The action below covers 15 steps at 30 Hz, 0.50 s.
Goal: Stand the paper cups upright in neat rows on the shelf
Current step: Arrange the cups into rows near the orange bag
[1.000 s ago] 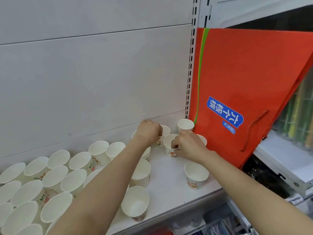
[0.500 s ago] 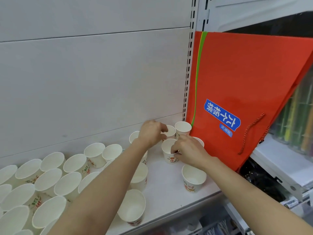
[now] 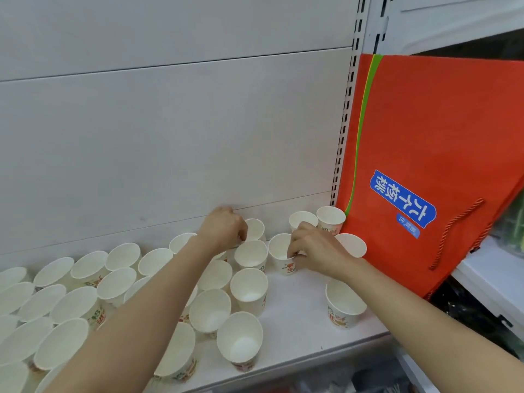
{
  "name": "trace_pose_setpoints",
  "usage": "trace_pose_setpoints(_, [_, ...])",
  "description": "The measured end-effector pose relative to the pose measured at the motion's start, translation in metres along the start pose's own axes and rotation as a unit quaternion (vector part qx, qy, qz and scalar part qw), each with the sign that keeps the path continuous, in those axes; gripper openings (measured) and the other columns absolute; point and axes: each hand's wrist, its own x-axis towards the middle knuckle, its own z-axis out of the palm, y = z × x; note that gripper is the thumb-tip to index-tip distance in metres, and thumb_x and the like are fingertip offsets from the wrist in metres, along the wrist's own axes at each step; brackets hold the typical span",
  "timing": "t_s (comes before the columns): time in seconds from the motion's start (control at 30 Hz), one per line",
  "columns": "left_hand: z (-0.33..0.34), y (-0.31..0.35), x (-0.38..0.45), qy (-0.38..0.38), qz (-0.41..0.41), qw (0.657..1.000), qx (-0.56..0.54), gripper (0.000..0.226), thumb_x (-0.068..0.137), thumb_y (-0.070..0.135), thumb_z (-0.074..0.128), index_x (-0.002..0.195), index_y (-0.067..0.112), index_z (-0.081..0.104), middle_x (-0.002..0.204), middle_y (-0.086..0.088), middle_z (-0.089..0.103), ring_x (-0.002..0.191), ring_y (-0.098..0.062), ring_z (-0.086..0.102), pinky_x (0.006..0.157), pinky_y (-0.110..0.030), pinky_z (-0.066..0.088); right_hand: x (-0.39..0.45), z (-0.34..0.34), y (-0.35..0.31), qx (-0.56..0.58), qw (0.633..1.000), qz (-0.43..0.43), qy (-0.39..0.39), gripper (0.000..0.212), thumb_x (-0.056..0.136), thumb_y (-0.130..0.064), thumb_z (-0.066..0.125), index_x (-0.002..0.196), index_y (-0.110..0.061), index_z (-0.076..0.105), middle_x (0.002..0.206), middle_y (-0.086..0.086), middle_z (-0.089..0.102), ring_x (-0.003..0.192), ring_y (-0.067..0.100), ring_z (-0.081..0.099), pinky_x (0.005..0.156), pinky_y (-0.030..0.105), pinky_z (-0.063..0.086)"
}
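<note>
Several white paper cups with printed sides stand upright on the white shelf (image 3: pixel 295 316), crowded on the left and sparser toward the right. My left hand (image 3: pixel 224 226) is near the back wall, its curled fingers on the rim of a cup (image 3: pixel 255 228). My right hand (image 3: pixel 313 249) pinches the rim of another cup (image 3: pixel 280 255) in the second row. Two cups (image 3: pixel 330 218) stand in the back right corner. A single cup (image 3: pixel 344 306) stands apart near the front right.
A large orange paper bag (image 3: pixel 431 154) with a blue label leans at the shelf's right end, touching the corner cups. A slotted upright (image 3: pixel 347 114) runs up the back wall. A lower white shelf (image 3: pixel 493 282) lies to the right. Bare shelf shows between the middle cups and the lone cup.
My left hand has shifted left along the back wall with its cup, away from the corner cups. My right hand stays on the same cup, which has barely moved.
</note>
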Motion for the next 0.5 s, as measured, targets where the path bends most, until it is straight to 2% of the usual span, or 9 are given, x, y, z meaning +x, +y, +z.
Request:
trace_pose_setpoints(0.07, [0.006,-0.005,-0.001,0.041,-0.005,0.999,-0.005,0.016,0.080,0.016,0.068,0.088,0.027,0.077,0.090,0.006,0.074,0.095,-0.021,0.055,0.076,-0.024,0.028,0.009,-0.001,-0.001,-0.016,1.000,-0.008,0.003,0.012,0.070,-0.010,0.070,0.077,-0.020,0.073,0.076,-0.005,0.062,0.086,0.019,0.049,0.056,0.035,0.042])
trace_pose_setpoints(0.13, [0.009,-0.008,-0.003,0.056,-0.007,0.998,-0.002,0.019,0.080,0.012,0.067,0.089,0.027,0.076,0.093,0.007,0.074,0.095,-0.022,0.056,0.079,-0.025,0.030,0.017,-0.002,-0.003,-0.034,0.999,-0.010,0.003,0.011,0.074,-0.009,0.068,0.078,-0.018,0.072,0.075,-0.004,0.062,0.087,0.019,0.049,0.054,0.028,0.031])
trace_pose_setpoints(0.23, [0.009,-0.007,-0.005,0.017,0.017,0.999,0.022,0.035,0.083,0.007,0.059,0.108,0.029,0.070,0.112,0.009,0.067,0.106,-0.021,0.053,0.088,-0.027,0.034,0.024,0.001,-0.004,-0.054,0.998,-0.010,-0.003,0.013,0.076,-0.006,0.065,0.078,-0.018,0.071,0.075,-0.004,0.060,0.088,0.019,0.049,0.049,0.023,0.016])
trace_pose_setpoints(0.3, [0.008,-0.003,-0.003,-0.001,0.039,0.998,0.041,0.033,0.084,0.011,0.061,0.111,0.030,0.068,0.118,0.009,0.064,0.109,-0.020,0.050,0.090,-0.026,0.034,0.025,0.004,-0.002,-0.067,0.998,-0.007,-0.005,0.016,0.074,-0.004,0.065,0.079,-0.018,0.071,0.076,-0.004,0.060,0.089,0.020,0.049,0.049,0.023,0.014])
trace_pose_setpoints(0.4, [0.004,0.002,0.002,-0.003,0.052,0.997,0.059,0.019,0.086,0.026,0.064,0.104,0.029,0.071,0.112,0.009,0.067,0.106,-0.019,0.050,0.088,-0.025,0.034,0.024,0.006,0.002,-0.078,0.997,-0.003,0.000,0.018,0.067,-0.002,0.070,0.074,-0.018,0.070,0.071,-0.005,0.061,0.083,0.020,0.051,0.050,0.023,0.014])
trace_pose_setpoints(0.5, [0.001,0.003,0.001,-0.011,0.042,0.994,0.102,0.017,0.088,0.028,0.060,0.101,0.028,0.071,0.106,0.007,0.069,0.104,-0.019,0.051,0.084,-0.026,0.032,0.025,0.007,0.005,-0.100,0.995,0.006,0.006,0.025,0.053,0.000,0.075,0.062,-0.021,0.065,0.058,-0.008,0.054,0.070,0.018,0.050,0.048,0.019,0.007])
